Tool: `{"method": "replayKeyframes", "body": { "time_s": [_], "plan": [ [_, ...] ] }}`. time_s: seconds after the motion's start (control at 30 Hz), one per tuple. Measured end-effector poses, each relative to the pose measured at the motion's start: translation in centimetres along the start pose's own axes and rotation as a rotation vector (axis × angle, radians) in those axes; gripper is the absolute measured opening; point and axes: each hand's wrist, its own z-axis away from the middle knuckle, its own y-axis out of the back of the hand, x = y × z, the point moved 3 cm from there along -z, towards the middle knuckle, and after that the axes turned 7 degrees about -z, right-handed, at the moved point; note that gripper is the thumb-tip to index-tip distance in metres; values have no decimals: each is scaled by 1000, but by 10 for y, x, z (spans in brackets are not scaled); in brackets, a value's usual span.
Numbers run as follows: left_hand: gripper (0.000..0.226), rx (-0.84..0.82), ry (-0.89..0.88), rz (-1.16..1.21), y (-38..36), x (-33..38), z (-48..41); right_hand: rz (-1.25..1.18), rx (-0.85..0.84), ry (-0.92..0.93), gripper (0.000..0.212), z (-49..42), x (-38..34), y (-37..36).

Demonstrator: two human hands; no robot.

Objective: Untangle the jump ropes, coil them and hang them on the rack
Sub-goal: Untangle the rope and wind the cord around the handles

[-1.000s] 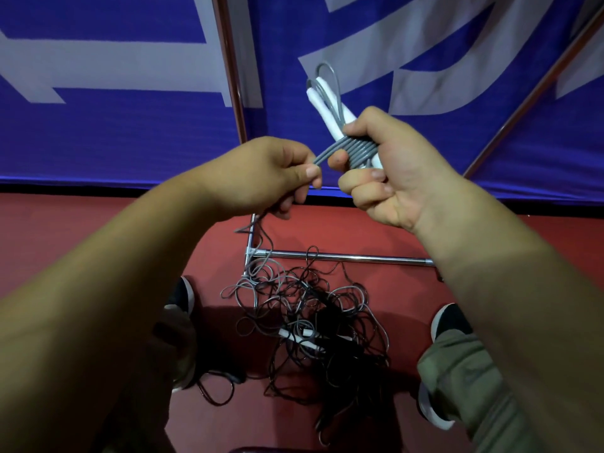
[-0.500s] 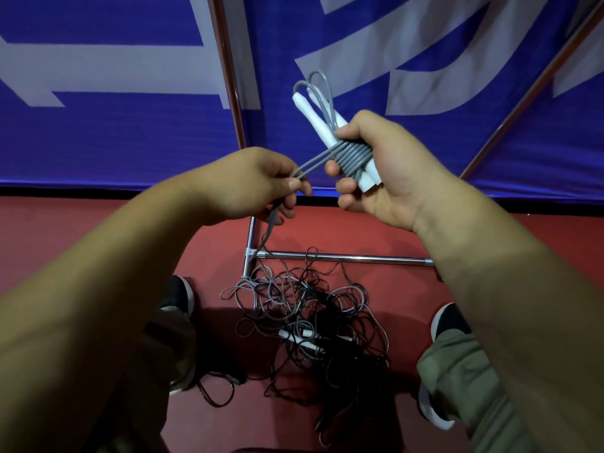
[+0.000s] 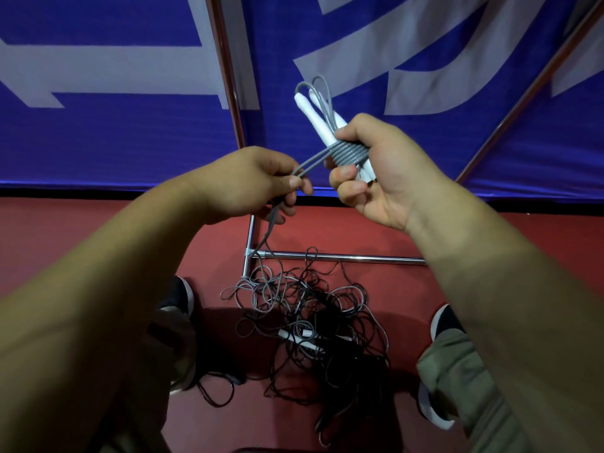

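My right hand (image 3: 376, 174) grips a grey jump rope (image 3: 348, 153) by its two white handles (image 3: 312, 120), with several turns of cord wound around them and small loops sticking out above. My left hand (image 3: 258, 184) pinches the doubled free cord just left of the wraps; the cord hangs down from it toward the floor. Below, a tangled pile of grey and black jump ropes (image 3: 310, 322) lies on the red floor, with white handles showing in its middle. The rack's chrome base bar (image 3: 346, 257) runs behind the pile.
A thin rack upright (image 3: 228, 73) rises in front of a blue and white banner (image 3: 98, 125). A slanted pole (image 3: 529, 89) crosses the upper right. My two shoes (image 3: 444, 322) and trouser legs flank the pile.
The bundle in my right hand has tilted, handles now leaning further left. My left hand has drawn slightly down and left, holding the free cord taut against the wraps.
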Motion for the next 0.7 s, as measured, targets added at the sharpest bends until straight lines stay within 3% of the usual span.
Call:
{"method": "replayKeyframes", "body": {
  "time_s": [0.17,0.4,0.7],
  "plan": [
    [21,64,4,-82,2,-6,-1,179,-55,-43,20,1,3,0],
    [12,25,-104,-273,-2,3,0,115,-85,-37,22,2,3,0],
    [11,-18,-100,-249,-3,-1,-1,158,-92,-28,13,6,-1,0]
  ]
}}
